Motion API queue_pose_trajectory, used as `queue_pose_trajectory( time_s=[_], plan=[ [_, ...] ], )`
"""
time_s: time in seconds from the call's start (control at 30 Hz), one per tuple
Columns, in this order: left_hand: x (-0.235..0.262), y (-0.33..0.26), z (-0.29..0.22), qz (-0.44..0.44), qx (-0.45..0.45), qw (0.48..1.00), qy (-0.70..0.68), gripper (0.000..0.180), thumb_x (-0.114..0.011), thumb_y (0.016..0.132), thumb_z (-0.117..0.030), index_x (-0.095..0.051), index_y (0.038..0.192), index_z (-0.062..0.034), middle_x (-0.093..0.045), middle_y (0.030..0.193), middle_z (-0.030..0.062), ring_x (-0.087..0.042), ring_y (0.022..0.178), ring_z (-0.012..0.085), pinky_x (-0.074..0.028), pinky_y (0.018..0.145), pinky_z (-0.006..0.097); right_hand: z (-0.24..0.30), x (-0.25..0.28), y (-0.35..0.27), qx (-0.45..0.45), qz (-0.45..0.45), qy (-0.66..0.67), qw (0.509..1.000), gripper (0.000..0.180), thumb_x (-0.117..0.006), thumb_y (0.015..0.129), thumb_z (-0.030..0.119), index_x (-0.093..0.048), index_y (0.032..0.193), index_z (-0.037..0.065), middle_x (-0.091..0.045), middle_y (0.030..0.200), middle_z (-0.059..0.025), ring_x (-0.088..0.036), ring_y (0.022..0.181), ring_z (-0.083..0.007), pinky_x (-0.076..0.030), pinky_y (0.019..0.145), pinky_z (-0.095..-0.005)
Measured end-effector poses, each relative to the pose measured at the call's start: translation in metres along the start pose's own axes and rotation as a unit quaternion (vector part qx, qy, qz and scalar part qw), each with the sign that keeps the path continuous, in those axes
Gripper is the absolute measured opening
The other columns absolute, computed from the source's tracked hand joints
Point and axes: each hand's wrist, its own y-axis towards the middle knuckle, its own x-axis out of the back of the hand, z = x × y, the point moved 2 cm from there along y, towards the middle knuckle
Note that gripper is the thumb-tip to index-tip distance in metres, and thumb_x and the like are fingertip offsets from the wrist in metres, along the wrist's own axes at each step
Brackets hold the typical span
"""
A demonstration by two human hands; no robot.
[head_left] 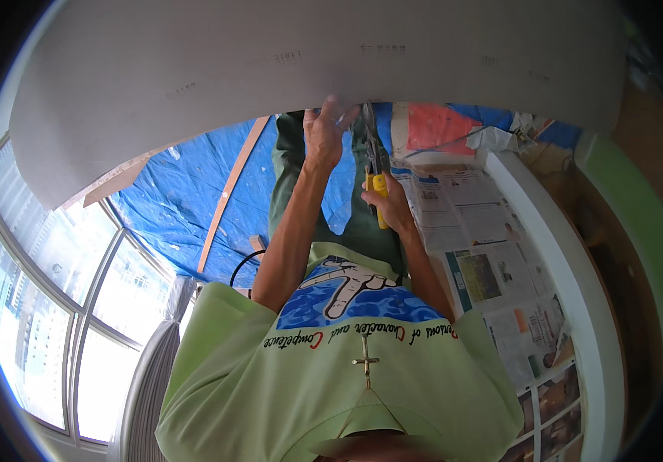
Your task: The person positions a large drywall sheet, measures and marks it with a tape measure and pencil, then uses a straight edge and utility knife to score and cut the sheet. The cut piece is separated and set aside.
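Observation:
A large grey board [301, 46] with faint printed marks spans the upper part of the view, its near edge curving just above my hands. My left hand [324, 138] is raised at that edge, fingers stretched and apart; its fingertips are slightly blurred against the board, and I cannot tell how firmly they touch. In my right hand [393, 204] is a pair of snips with yellow handles [380, 196], gripped by the handles. Their dark metal blades [370, 127] point away from me, with the tip by the board's edge.
A blue tarp [170, 200] covers the floor at the left, with a long wooden strip [231, 192] on it. Newspapers [485, 254] lie at the right beside a white ledge [555, 254]. Windows [62, 292] and a grey curtain [147, 385] stand at the left.

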Motion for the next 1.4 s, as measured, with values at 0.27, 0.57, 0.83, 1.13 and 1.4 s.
queue_pose_trajectory(
  time_s=[0.27, 0.57, 0.83, 1.13, 1.4],
  plan=[
    [0.001, 0.001, 0.000, -0.005, -0.002, 1.000, -0.001, 0.032, -0.067, 0.095, -0.016, -0.051, 0.122, -0.0088, -0.064, 0.114, 0.0065, -0.065, 0.105, 0.0237, -0.054, 0.094, 0.045, -0.001, -0.008, 0.005, 0.020, -0.006, 0.020, 1.000, 0.033, -0.073, 0.078, 0.020, -0.062, 0.105, 0.004, -0.064, 0.083, -0.0028, -0.061, 0.071, -0.0132, -0.049, 0.068, -0.0294],
    [0.007, 0.005, 0.005, -0.004, -0.004, 1.000, 0.021, 0.031, -0.062, 0.097, -0.016, -0.050, 0.124, -0.0094, -0.062, 0.116, 0.0081, -0.065, 0.105, 0.0239, -0.053, 0.094, 0.047, 0.002, -0.014, 0.007, -0.004, -0.008, 0.040, 0.999, 0.027, -0.072, 0.078, 0.020, -0.063, 0.099, 0.005, -0.063, 0.078, -0.0016, -0.059, 0.067, -0.0124, -0.047, 0.065, -0.0285],
    [0.006, 0.004, 0.003, 0.007, -0.002, 1.000, 0.008, 0.036, -0.066, 0.095, -0.016, -0.048, 0.125, -0.0086, -0.062, 0.118, 0.0093, -0.064, 0.108, 0.0268, -0.052, 0.096, 0.047, 0.005, -0.014, 0.007, -0.017, -0.011, 0.047, 0.999, 0.027, -0.070, 0.079, 0.018, -0.063, 0.101, 0.004, -0.063, 0.078, -0.0009, -0.058, 0.066, -0.0106, -0.047, 0.063, -0.0275],
    [0.006, 0.005, 0.001, 0.017, -0.003, 1.000, 0.003, 0.037, -0.066, 0.095, -0.014, -0.047, 0.126, -0.0089, -0.063, 0.118, 0.0097, -0.065, 0.108, 0.0273, -0.053, 0.096, 0.047, 0.002, -0.020, 0.007, 0.003, -0.036, 0.051, 0.998, 0.028, -0.070, 0.080, 0.015, -0.063, 0.105, 0.003, -0.061, 0.075, -0.0008, -0.057, 0.061, -0.0098, -0.046, 0.056, -0.0266],
    [0.006, 0.006, 0.001, 0.020, -0.018, 0.999, 0.020, 0.035, -0.066, 0.094, -0.014, -0.049, 0.124, -0.0067, -0.063, 0.116, 0.0110, -0.066, 0.105, 0.0272, -0.055, 0.094, 0.046, 0.002, -0.019, 0.005, -0.018, -0.055, 0.034, 0.998, 0.036, -0.072, 0.079, 0.018, -0.062, 0.109, 0.002, -0.061, 0.076, -0.0015, -0.058, 0.061, -0.0108, -0.047, 0.056, -0.0270]
  ],
)
